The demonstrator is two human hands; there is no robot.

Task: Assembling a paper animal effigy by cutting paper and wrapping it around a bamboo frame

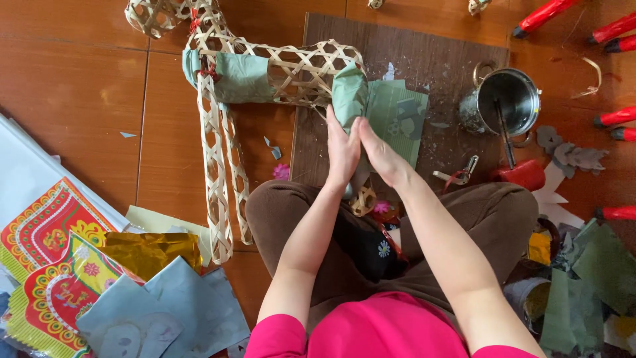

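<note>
A woven bamboo lattice frame [291, 63], shaped like an animal with long legs [217, 179], lies on the floor in front of me. Pale green paper [242, 78] wraps parts of it. My left hand [342, 154] and my right hand [382, 154] press together, fingers flat, against the green paper [349, 93] at the frame's right end. More green paper sheets [397, 116] lie under that end on a dark brown board [424, 59]. Neither hand grips anything; both lie flat on the paper.
A metal pot [509, 99] with a brush in it stands right of the board, a red holder [523, 174] and scissors [462, 174] nearby. Red-handled sticks [616, 30] lie far right. Patterned, gold and grey paper sheets [99, 278] pile up at left, green scraps [589, 278] at right.
</note>
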